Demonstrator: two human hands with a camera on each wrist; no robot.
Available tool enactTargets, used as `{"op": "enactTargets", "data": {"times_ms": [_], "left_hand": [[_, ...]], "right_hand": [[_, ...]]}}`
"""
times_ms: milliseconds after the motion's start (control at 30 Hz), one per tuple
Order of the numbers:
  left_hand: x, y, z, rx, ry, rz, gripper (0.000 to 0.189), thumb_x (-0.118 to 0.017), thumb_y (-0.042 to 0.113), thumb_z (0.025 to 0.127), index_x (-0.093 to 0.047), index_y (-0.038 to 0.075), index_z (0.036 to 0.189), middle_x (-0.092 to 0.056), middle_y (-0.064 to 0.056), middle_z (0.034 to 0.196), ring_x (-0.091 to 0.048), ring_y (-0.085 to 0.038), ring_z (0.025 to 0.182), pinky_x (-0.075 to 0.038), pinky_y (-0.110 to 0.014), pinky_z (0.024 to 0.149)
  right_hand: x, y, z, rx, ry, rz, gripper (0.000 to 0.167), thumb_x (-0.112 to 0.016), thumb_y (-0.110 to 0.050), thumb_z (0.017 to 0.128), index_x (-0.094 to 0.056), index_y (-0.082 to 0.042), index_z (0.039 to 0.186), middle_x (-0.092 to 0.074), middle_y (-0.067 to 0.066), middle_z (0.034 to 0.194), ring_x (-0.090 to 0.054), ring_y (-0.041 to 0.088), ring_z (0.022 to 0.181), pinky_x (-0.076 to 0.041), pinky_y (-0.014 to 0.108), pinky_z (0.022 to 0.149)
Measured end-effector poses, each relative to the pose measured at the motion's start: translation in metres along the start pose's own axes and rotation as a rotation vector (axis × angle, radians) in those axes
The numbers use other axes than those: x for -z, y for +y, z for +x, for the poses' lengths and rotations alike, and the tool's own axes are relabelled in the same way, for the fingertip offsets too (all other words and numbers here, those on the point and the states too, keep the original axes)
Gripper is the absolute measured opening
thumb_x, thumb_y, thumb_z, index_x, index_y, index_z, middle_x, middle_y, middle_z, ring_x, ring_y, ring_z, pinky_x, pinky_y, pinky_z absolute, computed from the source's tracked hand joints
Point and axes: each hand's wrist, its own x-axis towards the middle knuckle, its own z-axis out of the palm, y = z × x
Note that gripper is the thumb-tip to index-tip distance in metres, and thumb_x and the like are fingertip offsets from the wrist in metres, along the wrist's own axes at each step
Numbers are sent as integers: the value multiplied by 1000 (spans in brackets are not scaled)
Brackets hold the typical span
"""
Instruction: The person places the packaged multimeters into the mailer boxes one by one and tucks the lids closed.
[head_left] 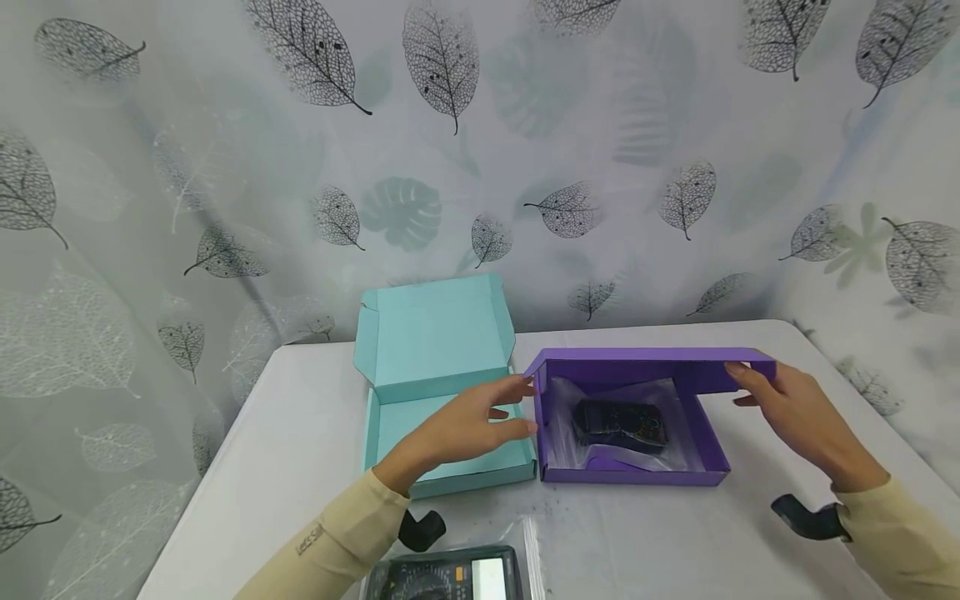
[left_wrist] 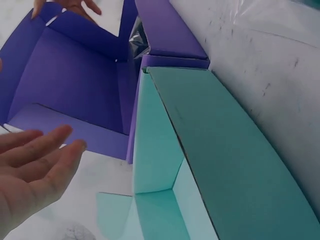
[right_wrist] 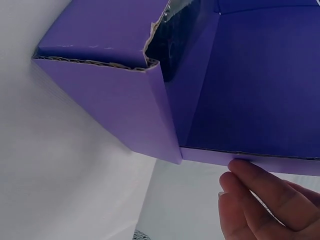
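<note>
A purple cardboard box (head_left: 630,477) lies with its lid (head_left: 645,356) raised and tipped forward over it. Inside, a black device (head_left: 621,425) rests in a clear plastic bag (head_left: 682,417); its kind is hard to tell. My right hand (head_left: 802,417) holds the lid near its right corner; in the right wrist view the fingertips (right_wrist: 240,167) meet the lid's side edge. By the lid's left corner, my left hand (head_left: 468,421) reaches across the teal box, fingers spread; the left wrist view shows those fingers (left_wrist: 45,155) extended beside the lid flap. Whether they touch it, I cannot tell.
An open teal box (head_left: 476,481) stands against the purple one's left side, lid leaning back. At the near edge, a multimeter (head_left: 450,575) lies in a clear bag, partly cut off. Leaf-patterned curtain (head_left: 480,167) hangs behind the white table (head_left: 292,417).
</note>
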Motion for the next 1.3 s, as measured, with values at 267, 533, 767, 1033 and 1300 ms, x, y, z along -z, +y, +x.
{"op": "enactTargets", "data": {"times_ms": [267, 533, 767, 1033, 1300], "left_hand": [[-1, 3, -1, -82, 119, -15, 64, -62, 26, 105, -36, 6, 161, -54, -8, 149, -55, -22, 133, -44, -45, 109], [-7, 3, 1, -170, 203, 49, 45, -61, 21, 108, -55, 5, 149, -68, -5, 132, -67, -13, 114, -52, -32, 98], [-12, 3, -1, -164, 217, 78, 44, -60, 26, 108, -58, 3, 146, -73, -4, 123, -70, -13, 109, -55, -35, 94], [-16, 2, -5, -188, 202, 104, 41, -58, 26, 108, -62, 3, 142, -74, -4, 120, -70, -12, 106, -55, -36, 93], [-23, -2, -14, -183, 178, 139, 40, -57, 26, 108, -63, 4, 140, -75, -3, 116, -69, -9, 106, -55, -37, 92]], "right_hand": [[-2, -1, -8, 11, 4, 9, 44, -47, -24, 111, -59, 11, 136, -64, 35, 125, -64, -4, 85, -52, 21, 71], [1, -4, -20, -9, 97, -83, 37, -60, -29, 107, -64, -3, 133, -72, 25, 112, -62, -6, 80, -47, 26, 61], [2, -13, -30, 10, 214, -120, 33, -74, -26, 98, -70, -11, 127, -73, 20, 113, -67, 6, 80, -45, 24, 58], [3, -14, -41, 31, 293, -118, 17, -67, -21, 102, -74, -11, 115, -76, -2, 92, -55, -16, 80, -41, 21, 62], [5, -16, -51, -46, 296, -78, 18, -67, -25, 104, -77, -10, 106, -73, -10, 81, -57, -10, 78, -40, 19, 61]]}}
